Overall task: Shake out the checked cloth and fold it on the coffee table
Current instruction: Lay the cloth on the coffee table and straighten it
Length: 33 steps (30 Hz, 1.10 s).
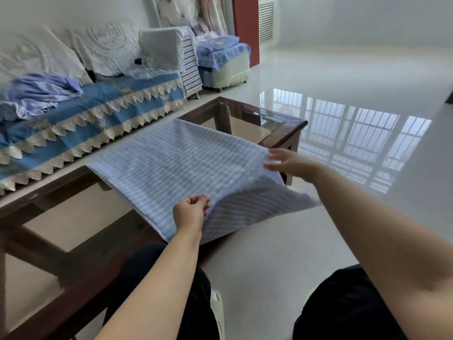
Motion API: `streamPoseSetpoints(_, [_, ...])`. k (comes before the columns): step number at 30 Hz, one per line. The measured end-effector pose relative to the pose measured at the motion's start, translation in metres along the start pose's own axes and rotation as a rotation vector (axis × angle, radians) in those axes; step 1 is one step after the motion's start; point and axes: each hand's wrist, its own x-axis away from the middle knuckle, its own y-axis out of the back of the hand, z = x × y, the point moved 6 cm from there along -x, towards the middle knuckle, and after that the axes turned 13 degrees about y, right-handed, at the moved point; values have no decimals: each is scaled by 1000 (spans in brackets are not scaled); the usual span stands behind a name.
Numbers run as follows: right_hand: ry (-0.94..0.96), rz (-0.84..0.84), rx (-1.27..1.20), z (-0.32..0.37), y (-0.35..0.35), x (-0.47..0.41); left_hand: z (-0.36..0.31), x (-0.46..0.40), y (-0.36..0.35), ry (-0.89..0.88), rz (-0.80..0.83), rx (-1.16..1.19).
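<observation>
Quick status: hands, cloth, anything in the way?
Left hand grips cloth edge; right hand at far corner, grip unclear. Cloth spread over table. Nothing blocking.

Checked cloth (pixel 176 165): pale blue, white check lines; its turned-up corner shows diagonal stripes. Coffee table (pixel 286 133): dark reddish-brown wood frame, clear glass top. Sofa cover (pixel 103 99): mid blue, cream zigzag lace trim. Cushions (pixel 105 50): off-white, embossed. Crumpled bedding (pixel 41 92): lilac-blue. Floor (pixel 331 77): glossy white. Trousers (pixel 348 310): black.
</observation>
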Motion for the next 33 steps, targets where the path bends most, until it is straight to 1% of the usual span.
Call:
streamPoseSetpoints(2, [-63,256,134,-9,-38,-9,-12,-7,-3,-70,-11,-62])
streamPoseSetpoints(3, [-101,346,248,-19,-54,-11,-15,-12,-5,-88,-16,-93])
streamPoseSetpoints(4, [-134,387,354,-29,-66,-12,-15,-18,-8,-100,-16,-131])
streamPoseSetpoints(5, [-148,372,424,-40,-75,-13,-13,-23,-12,-103,-5,-179])
streamPoseSetpoints(6, [-159,320,453,-51,-80,-12,-8,-30,-18,-94,17,-233])
streamPoseSetpoints(8, [-220,232,419,-76,-86,-9,11,-38,-31,-48,84,-316])
streamPoseSetpoints(9, [-270,228,384,-89,-89,-5,23,-39,-36,-15,95,-309])
streamPoseSetpoints(10, [-332,249,366,-100,-94,0,38,-39,-37,33,64,-272])
streamPoseSetpoints(11, [-377,267,364,-108,-99,4,58,-39,-31,112,-17,-205])
streamPoseSetpoints(13, [-397,287,378,-120,-111,5,106,-37,-12,344,-186,-53])
streamPoseSetpoints(15, [-369,293,355,-130,-124,2,150,-37,-2,575,-208,43])
streamPoseSetpoints(16, [-366,312,352,-133,-131,3,161,-40,1,627,-231,64])
streamPoseSetpoints(17, [-365,345,371,-134,-137,5,163,-43,7,616,-301,60])
streamPoseSetpoints(19, [-369,407,440,-139,-145,8,154,-48,22,527,-508,82])
streamPoseSetpoints(20, [-369,420,463,-141,-149,9,151,-51,27,493,-559,91])
streamPoseSetpoints(21, [-362,430,480,-142,-152,9,148,-54,31,474,-569,105])
streamPoseSetpoints(23, [-332,455,512,-141,-159,10,159,-71,39,420,-502,115])
streamPoseSetpoints(25, [-296,456,525,-138,-164,10,173,-78,39,385,-368,48])
streamPoseSetpoints(27, [-276,442,518,-134,-166,13,189,-73,32,392,-225,-9])
streamPoseSetpoints(29, [-294,405,475,-133,-165,16,216,-63,19,472,-67,-81])
streamPoseSetpoints(31, [-350,372,381,-139,-165,25,241,-41,-1,570,140,-180])
streamPoseSetpoints(32, [-388,372,333,-142,-166,31,247,-30,-11,564,223,-256])
streamPoseSetpoints(33, [-423,390,299,-145,-169,38,243,-19,-19,520,282,-377])
